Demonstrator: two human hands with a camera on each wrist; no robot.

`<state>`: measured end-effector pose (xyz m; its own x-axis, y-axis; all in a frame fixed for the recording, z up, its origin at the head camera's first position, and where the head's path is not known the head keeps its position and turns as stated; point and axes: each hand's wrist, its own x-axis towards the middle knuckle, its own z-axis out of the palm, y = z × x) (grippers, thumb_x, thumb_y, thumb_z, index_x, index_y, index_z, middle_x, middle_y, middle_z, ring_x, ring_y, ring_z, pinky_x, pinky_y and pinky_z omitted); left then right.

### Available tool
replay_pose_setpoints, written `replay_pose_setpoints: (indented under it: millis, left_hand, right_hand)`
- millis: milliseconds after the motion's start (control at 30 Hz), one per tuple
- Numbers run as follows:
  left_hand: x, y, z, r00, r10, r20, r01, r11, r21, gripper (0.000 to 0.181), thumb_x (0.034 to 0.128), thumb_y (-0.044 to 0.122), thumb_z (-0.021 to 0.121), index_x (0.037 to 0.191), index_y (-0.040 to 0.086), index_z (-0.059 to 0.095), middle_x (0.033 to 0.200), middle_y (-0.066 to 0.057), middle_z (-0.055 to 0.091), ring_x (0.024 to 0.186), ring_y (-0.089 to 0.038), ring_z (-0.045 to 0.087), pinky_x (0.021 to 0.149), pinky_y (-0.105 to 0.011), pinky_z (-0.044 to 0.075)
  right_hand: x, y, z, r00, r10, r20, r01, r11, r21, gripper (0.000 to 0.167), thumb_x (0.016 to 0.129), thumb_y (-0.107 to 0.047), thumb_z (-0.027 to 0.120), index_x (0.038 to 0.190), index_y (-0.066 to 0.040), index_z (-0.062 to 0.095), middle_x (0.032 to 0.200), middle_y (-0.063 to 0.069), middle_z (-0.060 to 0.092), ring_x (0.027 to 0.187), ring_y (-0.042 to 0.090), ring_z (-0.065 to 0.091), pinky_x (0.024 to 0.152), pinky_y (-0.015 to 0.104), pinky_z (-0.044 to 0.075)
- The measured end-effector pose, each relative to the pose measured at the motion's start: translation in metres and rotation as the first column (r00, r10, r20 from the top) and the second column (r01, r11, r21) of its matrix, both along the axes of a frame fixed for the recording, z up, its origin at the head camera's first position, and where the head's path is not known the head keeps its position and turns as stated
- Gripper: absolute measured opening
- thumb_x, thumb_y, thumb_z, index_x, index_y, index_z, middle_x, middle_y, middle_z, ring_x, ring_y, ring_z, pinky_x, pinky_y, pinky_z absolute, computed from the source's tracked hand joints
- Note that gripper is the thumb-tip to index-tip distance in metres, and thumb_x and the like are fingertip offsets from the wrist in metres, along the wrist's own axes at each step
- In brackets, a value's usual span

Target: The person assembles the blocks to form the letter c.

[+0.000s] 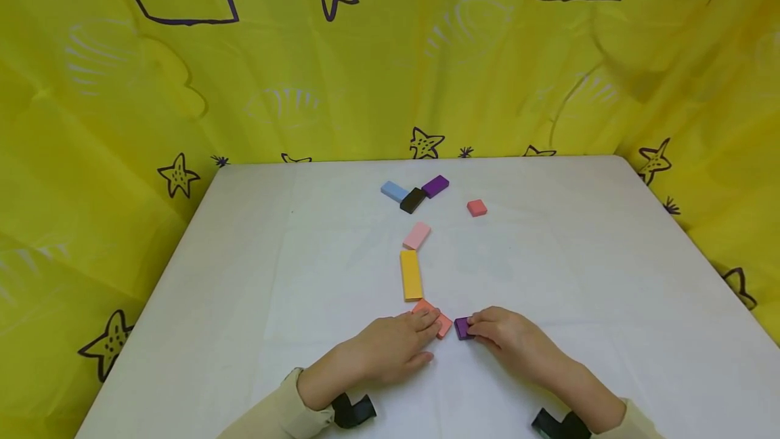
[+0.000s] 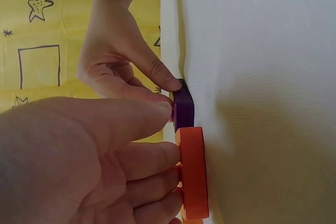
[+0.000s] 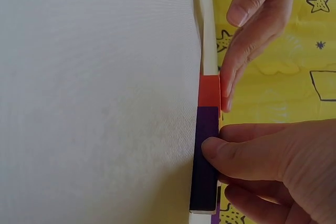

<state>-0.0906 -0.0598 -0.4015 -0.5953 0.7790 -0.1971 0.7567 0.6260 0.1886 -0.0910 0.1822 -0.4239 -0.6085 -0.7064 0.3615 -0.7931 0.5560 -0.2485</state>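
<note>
Head view: blocks lay on a white tabletop (image 1: 548, 256), backed by a yellow curtain (image 1: 390, 73) printed with dark starfish outlines. Near the person's side, the left hand (image 1: 393, 347) rested, fingers extended, on the orange block (image 1: 445, 324), covering part of its upper face. Just beside it, across a narrow gap, the right hand (image 1: 518, 341) pinched the near purple block (image 1: 461, 328) against the tabletop. Beyond the orange block, and meeting it at a corner, stood the yellow block (image 1: 411, 276) in line with the forward direction; the pink block (image 1: 417, 236) slanted from its farther end. Farther off, the black block (image 1: 413, 200) lay between the light blue block (image 1: 394, 190) and the far purple block (image 1: 435, 186), while the small red block (image 1: 477, 208) lay apart to the right. Pale sleeves (image 1: 280, 402) covered the forearms.

Left wrist view: the left hand reached in with fingertips against the orange block and thumb stretched toward the near purple block; whether the thumb touched it could not be told. The right hand gripped the near purple block between thumb and fingers.

Right wrist view: the right thumb pressed the near side of the purple block, with fingers behind. The orange block appeared past its far end, beside the left hand's straightened fingers.
</note>
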Motion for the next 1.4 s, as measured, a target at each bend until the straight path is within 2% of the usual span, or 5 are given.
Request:
replay_pose_setpoints:
  millis: [267,667,900,1400]
  left_hand:
    - [-0.0014,-0.0001,-0.0012,1.0,-0.01,-0.018,0.01,1.0,-0.004,0.049,0.0969,0.036,0.043,0.14,0.011,0.041,0.146,-0.001,0.033,0.131,-0.012,0.03,0.101,-0.027,0.033]
    - [-0.0005,0.0016,-0.0012,1.0,0.006,-0.001,-0.006,1.0,-0.02,0.049,0.097,0.036,0.042,0.14,0.012,0.041,0.145,0.0,0.033,0.132,-0.012,0.029,0.102,-0.026,0.031]
    - [-0.0008,0.001,-0.0021,1.0,-0.003,-0.018,0.003,1.0,-0.013,0.049,0.097,0.035,0.043,0.139,0.011,0.041,0.145,-0.001,0.034,0.131,-0.013,0.03,0.103,-0.026,0.03]
    - [-0.0007,0.0007,-0.002,1.0,-0.002,-0.012,0.001,1.0,-0.01,0.049,0.0967,0.036,0.043,0.14,0.011,0.041,0.145,-0.001,0.034,0.131,-0.013,0.03,0.102,-0.026,0.031]
  right_hand:
    - [-0.0001,-0.0019,0.0001,1.0,0.0,0.014,0.0,1.0,0.003,0.02,0.064,0.005,0.078,0.082,-0.002,0.071,0.089,0.004,0.066,0.084,0.018,0.062,0.071,0.03,0.053]
    - [0.002,-0.0038,-0.0003,1.0,0.005,-0.009,-0.005,1.0,-0.008,0.021,0.064,0.006,0.077,0.082,-0.003,0.071,0.09,0.004,0.065,0.084,0.017,0.062,0.072,0.029,0.053]
    - [0.0023,-0.0039,-0.0001,1.0,-0.006,0.0,0.006,1.0,0.0,0.021,0.063,0.006,0.077,0.082,-0.002,0.071,0.09,0.004,0.065,0.084,0.018,0.062,0.072,0.03,0.053]
    - [0.0047,-0.0051,0.0007,1.0,-0.008,0.001,0.008,1.0,0.01,0.02,0.064,0.005,0.078,0.082,-0.002,0.071,0.09,0.004,0.066,0.085,0.019,0.063,0.072,0.03,0.053]
